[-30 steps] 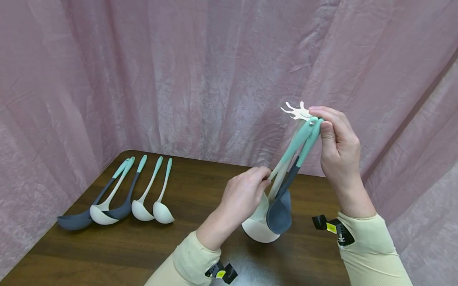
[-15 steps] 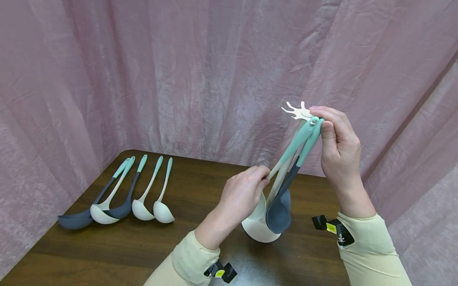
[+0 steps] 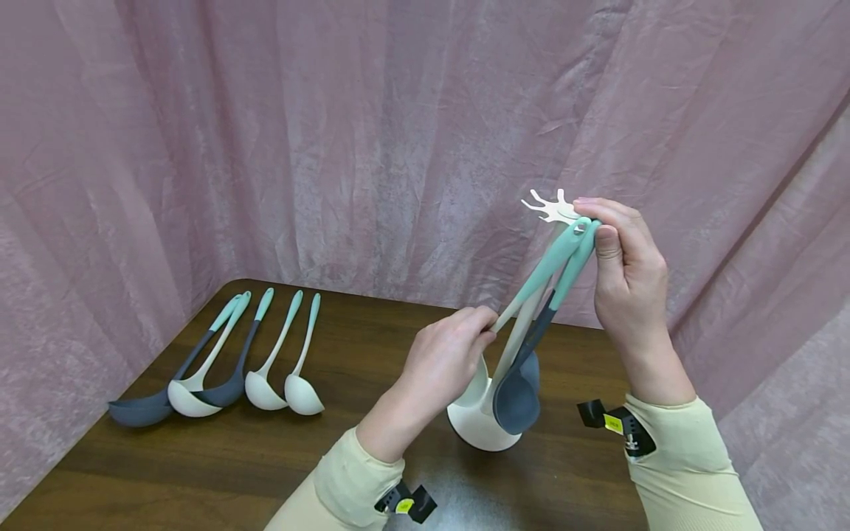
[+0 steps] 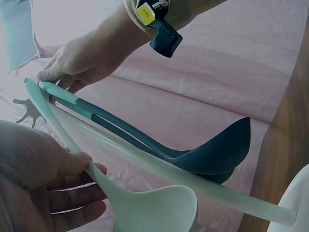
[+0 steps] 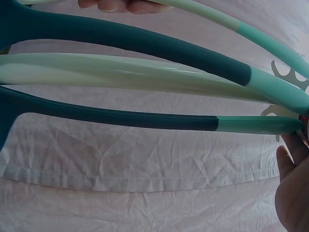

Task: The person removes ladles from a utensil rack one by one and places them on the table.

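Observation:
A white utensil stand [image 3: 510, 350] has a round base and a crown of curved hooks [image 3: 554, 208]. My left hand [image 3: 446, 358] pinches the neck of a white ladle [image 4: 154, 208] with a mint handle; its handle end meets the hooks, and its bowl is tilted out left of the pole. At the top, my right hand [image 3: 632, 269] grips the crown, thumb against a mint handle tip. Two dark grey ladles [image 3: 517, 402] hang by their mint handles on the right side, bowls overlapping. My right fingers partly hide the hooks there.
Several ladles lie in a row on the wooden table [image 3: 372, 354] at the left: dark ones [image 3: 139, 413] and white ones [image 3: 303, 397], mint handles pointing away. A pink curtain [image 3: 412, 147] hangs behind the table.
My left hand has shifted slightly left, drawing the white ladle's bowl a little farther from the pole. My right hand stays almost still at the crown.

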`<state>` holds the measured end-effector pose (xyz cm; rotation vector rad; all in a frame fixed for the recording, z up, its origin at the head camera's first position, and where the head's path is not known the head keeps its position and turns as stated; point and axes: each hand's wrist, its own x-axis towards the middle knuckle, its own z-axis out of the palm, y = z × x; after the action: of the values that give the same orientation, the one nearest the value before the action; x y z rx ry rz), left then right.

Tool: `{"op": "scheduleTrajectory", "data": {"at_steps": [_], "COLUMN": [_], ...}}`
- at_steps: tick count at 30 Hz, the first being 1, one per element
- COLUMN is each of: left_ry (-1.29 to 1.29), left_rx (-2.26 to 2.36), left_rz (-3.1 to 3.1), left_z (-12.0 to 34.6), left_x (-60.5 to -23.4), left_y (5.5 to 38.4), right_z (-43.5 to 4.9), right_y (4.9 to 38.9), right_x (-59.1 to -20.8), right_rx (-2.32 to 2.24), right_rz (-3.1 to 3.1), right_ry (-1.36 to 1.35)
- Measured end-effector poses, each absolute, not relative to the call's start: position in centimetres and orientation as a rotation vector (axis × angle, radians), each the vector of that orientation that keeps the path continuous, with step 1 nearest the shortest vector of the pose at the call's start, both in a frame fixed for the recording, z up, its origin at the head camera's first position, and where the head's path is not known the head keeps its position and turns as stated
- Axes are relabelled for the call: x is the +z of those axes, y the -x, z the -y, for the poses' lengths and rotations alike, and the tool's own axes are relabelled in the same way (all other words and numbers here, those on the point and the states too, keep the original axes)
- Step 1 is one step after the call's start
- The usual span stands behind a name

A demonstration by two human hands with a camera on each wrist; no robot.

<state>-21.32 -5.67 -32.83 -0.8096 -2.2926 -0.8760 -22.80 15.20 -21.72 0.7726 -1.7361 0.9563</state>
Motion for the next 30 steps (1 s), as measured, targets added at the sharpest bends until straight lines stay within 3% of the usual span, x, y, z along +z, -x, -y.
{"op": "scheduleTrajectory", "data": {"at_steps": [30], "left_ry": [0.761], "left_rx": [-0.867], "left_rz": [2.281], "left_z": [8.1], "left_x": [-32.0], "left_y": [19.7], "right_z": [-15.5], "right_y": [23.7], "right_x": [-22.2], "right_rx": [0.987], "right_rz": [1.695], "right_ry": [-0.782]}}
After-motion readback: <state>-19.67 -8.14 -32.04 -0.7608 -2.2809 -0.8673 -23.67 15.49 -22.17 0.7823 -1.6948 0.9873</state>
